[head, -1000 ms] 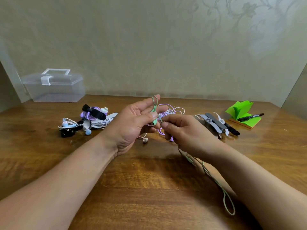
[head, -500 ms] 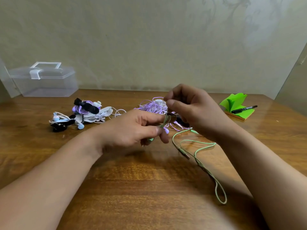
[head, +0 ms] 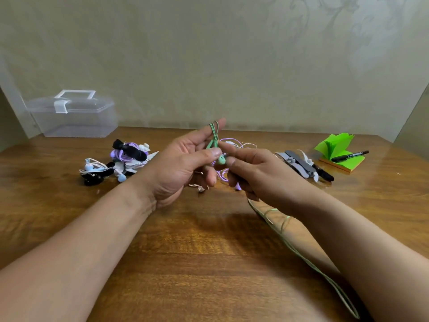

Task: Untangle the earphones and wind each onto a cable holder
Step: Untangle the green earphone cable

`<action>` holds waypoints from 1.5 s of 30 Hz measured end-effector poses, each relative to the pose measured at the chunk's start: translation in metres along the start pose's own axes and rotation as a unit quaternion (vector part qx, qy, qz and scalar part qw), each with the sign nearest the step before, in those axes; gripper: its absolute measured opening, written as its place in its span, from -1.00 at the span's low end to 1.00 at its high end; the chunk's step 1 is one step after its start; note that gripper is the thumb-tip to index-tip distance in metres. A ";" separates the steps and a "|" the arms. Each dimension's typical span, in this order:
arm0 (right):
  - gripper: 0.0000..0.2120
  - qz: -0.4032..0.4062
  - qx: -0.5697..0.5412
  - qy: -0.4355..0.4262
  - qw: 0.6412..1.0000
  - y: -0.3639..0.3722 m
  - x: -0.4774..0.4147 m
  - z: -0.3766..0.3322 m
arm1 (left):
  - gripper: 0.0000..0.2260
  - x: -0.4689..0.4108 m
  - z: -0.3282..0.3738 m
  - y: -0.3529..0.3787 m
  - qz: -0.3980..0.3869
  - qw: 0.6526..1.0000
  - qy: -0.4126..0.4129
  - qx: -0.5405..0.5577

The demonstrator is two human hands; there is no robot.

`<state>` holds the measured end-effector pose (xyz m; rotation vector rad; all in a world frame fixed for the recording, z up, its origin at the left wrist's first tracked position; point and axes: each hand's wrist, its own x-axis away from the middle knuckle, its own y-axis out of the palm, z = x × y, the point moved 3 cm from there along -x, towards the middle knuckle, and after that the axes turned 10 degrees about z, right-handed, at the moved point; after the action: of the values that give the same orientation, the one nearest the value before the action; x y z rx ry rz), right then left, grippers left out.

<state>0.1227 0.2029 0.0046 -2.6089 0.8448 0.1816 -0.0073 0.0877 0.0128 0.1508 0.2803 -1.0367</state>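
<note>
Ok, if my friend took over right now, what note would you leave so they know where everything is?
Left hand: the thumb pins the green earphones against the fingers, with the cable looped over the forefinger.
Right hand: pinches the same cable beside the buds. The rest trails across the table under that forearm.
Done: a pile of wound earphones lies on the left.
Left: wind the green pair onto one of the spare cable holders on the right, then untangle the purple and white cables behind the hands.
</note>
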 end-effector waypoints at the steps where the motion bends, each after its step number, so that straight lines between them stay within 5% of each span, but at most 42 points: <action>1: -0.78 -0.010 0.015 0.003 1.000 0.002 0.001 0.000 | -0.50 -0.001 0.000 -0.001 0.010 1.000 0.009 -0.017; 6: -0.71 0.003 0.206 -0.076 0.976 0.002 0.001 0.001 | -0.53 0.000 -0.002 -0.001 0.025 0.995 0.016 -0.095; 21: -0.82 0.010 0.298 -0.097 0.950 -0.005 -0.003 0.005 | -0.68 -0.004 -0.003 -0.012 0.070 0.991 0.008 -0.110; 28: -0.91 0.110 0.202 -0.154 0.961 -0.016 -0.003 -0.008 | -0.62 0.002 -0.007 -0.007 -0.031 0.961 0.036 -0.273; 35: -0.92 0.058 0.118 -0.145 0.981 -0.027 -0.004 -0.011 | -0.76 0.006 -0.002 -0.002 -0.100 0.949 0.018 -0.298; 41: -0.88 0.071 0.006 -0.126 0.989 -0.031 -0.007 -0.010 | -0.82 0.013 0.001 0.004 -0.167 0.946 -0.013 -0.276; 45: -0.92 0.077 -0.105 -0.068 0.989 -0.032 -0.011 -0.003 | -0.69 0.016 0.004 0.011 -0.181 0.975 -0.025 -0.130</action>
<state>0.1328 0.2308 0.0205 -2.6848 1.0276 0.5119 0.0105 0.0795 0.0117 -0.1697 0.4050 -1.3510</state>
